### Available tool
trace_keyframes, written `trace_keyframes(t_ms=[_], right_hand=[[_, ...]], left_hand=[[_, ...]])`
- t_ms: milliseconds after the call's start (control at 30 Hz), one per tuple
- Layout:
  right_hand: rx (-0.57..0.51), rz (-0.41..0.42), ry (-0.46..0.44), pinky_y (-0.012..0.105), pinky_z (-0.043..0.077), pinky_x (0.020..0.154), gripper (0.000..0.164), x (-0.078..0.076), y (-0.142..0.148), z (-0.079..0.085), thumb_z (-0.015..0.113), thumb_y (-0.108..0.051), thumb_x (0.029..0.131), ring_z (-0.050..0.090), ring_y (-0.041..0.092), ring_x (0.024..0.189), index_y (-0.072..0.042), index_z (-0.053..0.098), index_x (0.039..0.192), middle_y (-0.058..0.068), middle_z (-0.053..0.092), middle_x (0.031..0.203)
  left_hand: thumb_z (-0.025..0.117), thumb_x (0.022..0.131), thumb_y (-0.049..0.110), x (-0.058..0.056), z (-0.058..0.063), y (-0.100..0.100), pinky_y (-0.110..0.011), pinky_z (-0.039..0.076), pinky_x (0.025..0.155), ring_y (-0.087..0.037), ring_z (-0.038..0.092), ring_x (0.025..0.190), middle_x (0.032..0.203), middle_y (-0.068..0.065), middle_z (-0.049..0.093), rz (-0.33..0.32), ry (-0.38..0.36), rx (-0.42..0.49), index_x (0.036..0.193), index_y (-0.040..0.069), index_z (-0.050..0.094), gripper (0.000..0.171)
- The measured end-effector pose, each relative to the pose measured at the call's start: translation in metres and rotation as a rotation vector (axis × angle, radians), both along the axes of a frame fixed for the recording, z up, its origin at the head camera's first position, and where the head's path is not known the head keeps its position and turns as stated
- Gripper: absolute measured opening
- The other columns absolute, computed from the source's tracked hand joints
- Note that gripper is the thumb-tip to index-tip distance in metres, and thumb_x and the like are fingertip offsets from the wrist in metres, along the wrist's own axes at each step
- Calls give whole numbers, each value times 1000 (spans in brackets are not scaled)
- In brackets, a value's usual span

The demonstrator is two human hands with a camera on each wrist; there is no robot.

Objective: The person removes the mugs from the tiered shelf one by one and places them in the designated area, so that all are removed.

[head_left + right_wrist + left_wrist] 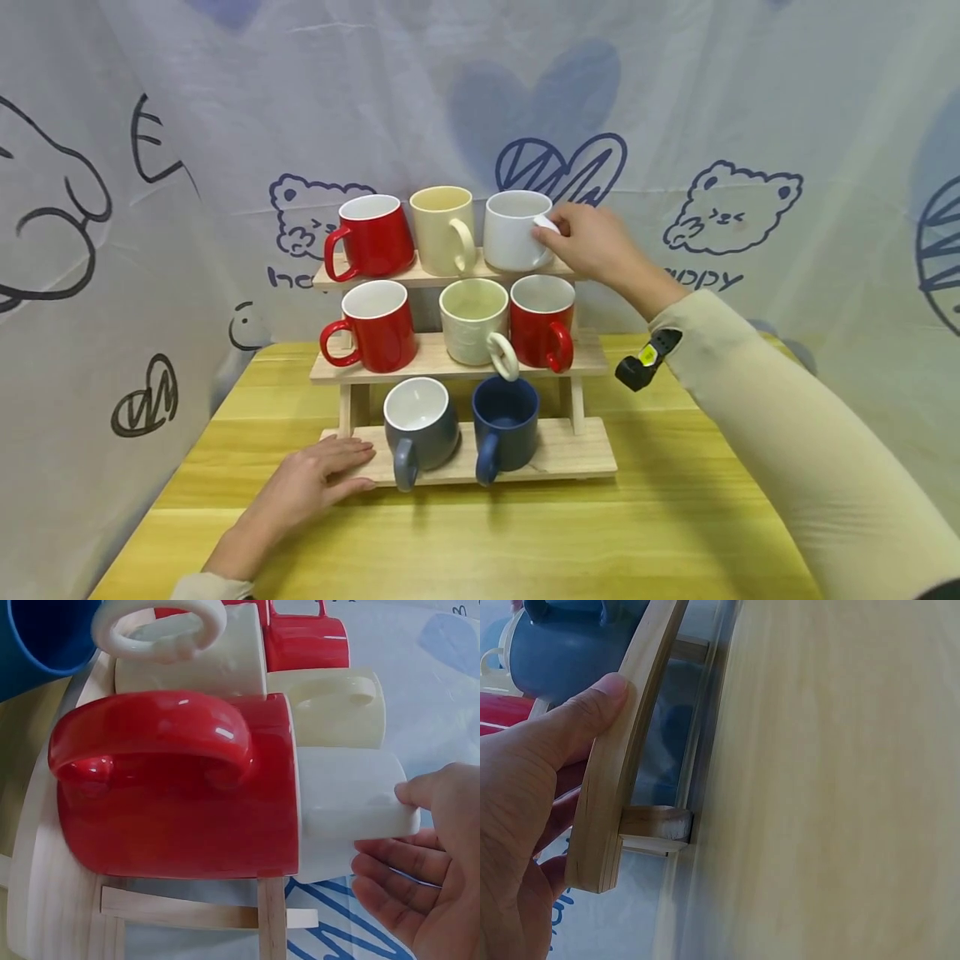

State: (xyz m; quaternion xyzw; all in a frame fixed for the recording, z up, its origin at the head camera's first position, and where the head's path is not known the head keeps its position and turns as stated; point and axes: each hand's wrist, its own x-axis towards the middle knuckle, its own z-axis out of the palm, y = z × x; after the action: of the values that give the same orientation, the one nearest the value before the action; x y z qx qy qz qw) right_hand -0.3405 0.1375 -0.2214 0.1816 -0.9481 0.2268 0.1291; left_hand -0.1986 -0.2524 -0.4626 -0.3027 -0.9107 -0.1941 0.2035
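On the right of the top tier stands a white mug (513,237); my right hand (596,242) pinches its handle between thumb and fingers, which the right wrist view also shows. The other end of the work is my left hand (300,482), resting at the left end of the bottom tier of a wooden three-tier rack (577,450). Its fingers lie extended on the board, and the thumb (604,701) touches the front edge. A grey-blue mug (427,437) is just right of that hand.
A cream mug (438,237) and a red mug (382,242) share the top tier. Below sit a red mug (386,333), a pale green mug (468,321) and another red mug (532,333). A dark blue mug (513,433) stands low. A printed curtain (675,92) hangs behind the table (450,550).
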Motion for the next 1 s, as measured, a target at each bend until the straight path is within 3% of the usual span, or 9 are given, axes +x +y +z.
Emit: trace_keyframes(t_ms=[167, 333, 467, 633, 1000], right_hand=[[-39, -1, 8, 34, 39, 65, 31, 1, 2, -3, 54, -31, 100, 50, 28, 81, -3, 65, 105, 14, 58, 88], [-121, -26, -36, 34, 44, 67, 32, 0, 6, -7, 54, -29, 99, 52, 28, 87, 0, 66, 107, 16, 63, 97], [-254, -34, -129, 34, 56, 78, 31, 0, 9, -6, 54, -26, 100, 58, 29, 93, 2, 64, 109, 18, 64, 105], [-430, -29, -206, 41, 57, 91, 31, -1, 13, 2, 55, -20, 101, 60, 30, 97, 7, 61, 115, 21, 62, 109], [-490, -76, -251, 39, 53, 98, 34, 8, 28, 6, 58, -22, 100, 58, 27, 109, 3, 59, 122, 17, 60, 122]], left_hand=[[83, 77, 33, 2, -2, -1, -48, 50, 99, -25, 66, 107, 112, 2, 72, 8, -6, -1, 110, 10, 76, 41], [82, 78, 35, 3, -2, 0, -48, 49, 100, -24, 66, 107, 112, 2, 72, 19, -33, -12, 110, 11, 76, 41], [82, 79, 35, 1, 0, 0, -49, 47, 102, -26, 65, 109, 114, 1, 71, 20, -45, -13, 111, 10, 76, 41], [80, 80, 35, -2, 3, 0, -51, 44, 104, -29, 64, 112, 116, -1, 71, 31, -67, -8, 113, 10, 75, 42], [80, 80, 36, 1, 3, 1, -50, 43, 106, -28, 63, 114, 116, -1, 70, 45, -97, -15, 114, 9, 75, 43]])
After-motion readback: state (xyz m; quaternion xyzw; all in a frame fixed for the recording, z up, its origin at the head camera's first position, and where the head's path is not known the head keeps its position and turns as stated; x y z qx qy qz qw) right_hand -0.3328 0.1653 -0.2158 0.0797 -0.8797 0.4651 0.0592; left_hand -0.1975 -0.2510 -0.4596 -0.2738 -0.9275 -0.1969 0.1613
